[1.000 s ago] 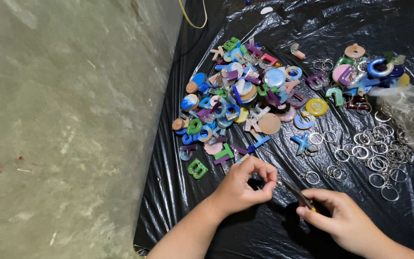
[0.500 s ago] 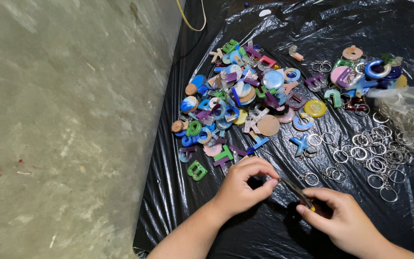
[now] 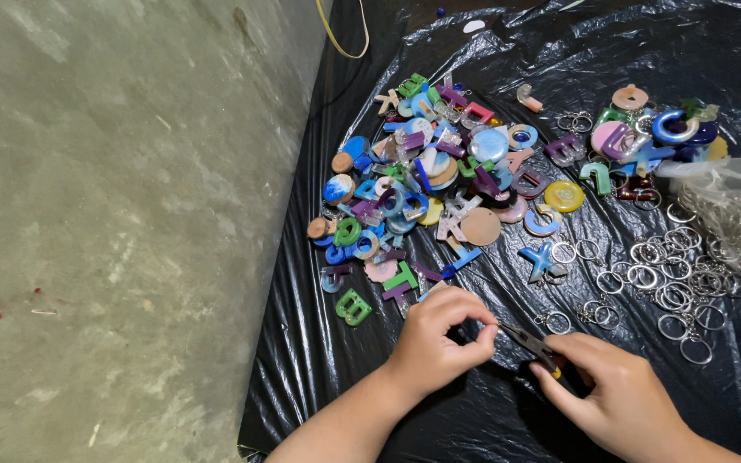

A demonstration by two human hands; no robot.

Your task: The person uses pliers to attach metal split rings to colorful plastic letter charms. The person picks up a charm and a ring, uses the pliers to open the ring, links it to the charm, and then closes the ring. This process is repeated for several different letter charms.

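On the black plastic sheet (image 3: pixel 508 411), the left hand (image 3: pixel 439 347) has its fingers pinched together on a small piece, too hidden to identify. Just beside it, the right hand (image 3: pixel 619 399) is clamped on pliers (image 3: pixel 532 345), their tip touching the left fingertips. Coloured resin letters (image 3: pixel 439 189) lie beyond; metal key rings (image 3: pixel 671 287) lie right.

Pliers' (image 3: pixel 532 345) tip behind left fingers (image 3: pixel 473 330) (pinched piece unseen)

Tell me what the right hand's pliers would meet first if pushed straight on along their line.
The left hand: the pliers in the right hand point up-left at its pinched fingertips, apparently almost touching.
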